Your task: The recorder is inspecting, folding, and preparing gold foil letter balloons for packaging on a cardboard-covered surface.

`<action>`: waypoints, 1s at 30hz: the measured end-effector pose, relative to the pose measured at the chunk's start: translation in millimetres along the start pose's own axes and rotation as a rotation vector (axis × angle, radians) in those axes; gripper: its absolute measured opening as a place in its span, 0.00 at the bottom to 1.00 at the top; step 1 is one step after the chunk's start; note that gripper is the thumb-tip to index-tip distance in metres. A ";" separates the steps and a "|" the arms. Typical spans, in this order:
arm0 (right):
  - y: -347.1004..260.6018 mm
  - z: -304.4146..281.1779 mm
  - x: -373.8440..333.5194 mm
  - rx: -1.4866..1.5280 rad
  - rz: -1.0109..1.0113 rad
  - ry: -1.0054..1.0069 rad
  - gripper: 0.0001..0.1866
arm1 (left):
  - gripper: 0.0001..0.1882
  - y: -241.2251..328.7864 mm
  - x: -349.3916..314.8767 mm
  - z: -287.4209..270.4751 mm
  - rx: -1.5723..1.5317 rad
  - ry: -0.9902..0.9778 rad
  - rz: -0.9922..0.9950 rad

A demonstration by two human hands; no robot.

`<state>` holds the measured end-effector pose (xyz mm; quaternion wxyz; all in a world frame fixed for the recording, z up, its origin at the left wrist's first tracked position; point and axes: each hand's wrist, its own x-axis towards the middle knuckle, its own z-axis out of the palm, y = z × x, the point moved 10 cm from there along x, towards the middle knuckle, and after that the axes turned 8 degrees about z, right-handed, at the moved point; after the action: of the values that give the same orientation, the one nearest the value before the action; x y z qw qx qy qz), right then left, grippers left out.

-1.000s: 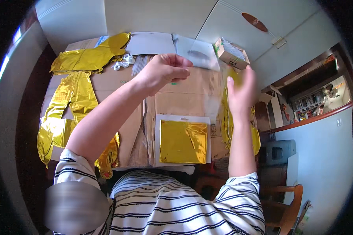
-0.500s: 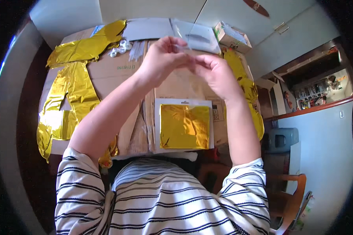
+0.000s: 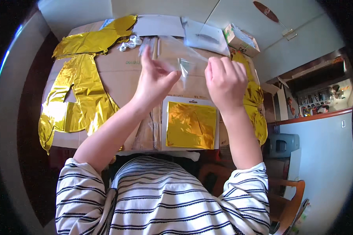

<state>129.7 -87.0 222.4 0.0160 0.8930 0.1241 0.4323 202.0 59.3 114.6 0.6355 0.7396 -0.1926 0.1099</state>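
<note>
A sheet of clear plastic film (image 3: pixel 185 67) is held up in front of the body, stretched between the two hands above the cardboard (image 3: pixel 119 80) that covers the table. Its right edge is gripped by the right hand (image 3: pixel 226 83), whose fingers are curled into a near fist, with the film pinched at the thumb side. The left hand (image 3: pixel 153 80) is spread, its thumb pointed toward the film and its fingers raised and parted from the thumb; whether the film is touched by it cannot be told, since the plastic is transparent and the fingertips are blurred. The film is seen just right of the left hand and just left of the right hand, its far corner reaching beyond both. Nearer the body, below the gap between the hands, a folded gold foil packet (image 3: pixel 191 127) is laid on a white card (image 3: pixel 179 99), touched by neither hand. To the left, flat gold foil balloons (image 3: pixel 77 96) are spread out, and more gold foil (image 3: pixel 254 94) is placed beyond the right wrist. Along the far edge are set white rings (image 3: pixel 131 44), a pale sheet (image 3: pixel 159 26), a stack of clear bags (image 3: pixel 206 38) and an open box (image 3: pixel 241 42).
</note>
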 end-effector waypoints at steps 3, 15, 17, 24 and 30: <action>-6.8 13.0 -9.9 0.070 0.003 -0.078 0.07 | 0.50 76.2 -13.5 -37.4 0.426 0.264 0.541; -45.8 -45.0 6.5 0.067 -0.117 0.141 0.02 | 0.12 135.9 -6.6 11.8 1.058 -0.092 0.828; -46.2 -21.8 3.9 0.066 -0.125 0.004 0.01 | 0.13 106.8 1.8 27.2 1.046 -0.082 0.845; 33.4 125.0 -93.5 0.339 0.438 -0.592 0.01 | 0.13 22.7 -66.2 92.3 0.915 -0.550 0.733; 44.7 127.4 -77.7 0.547 0.469 -0.538 0.04 | 0.22 4.7 -48.6 113.1 1.003 -0.558 0.655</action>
<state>191.5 -138.6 89.1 -0.2875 0.9490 0.0195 0.1276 146.8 -45.4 80.0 0.0740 0.8498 -0.4905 0.1783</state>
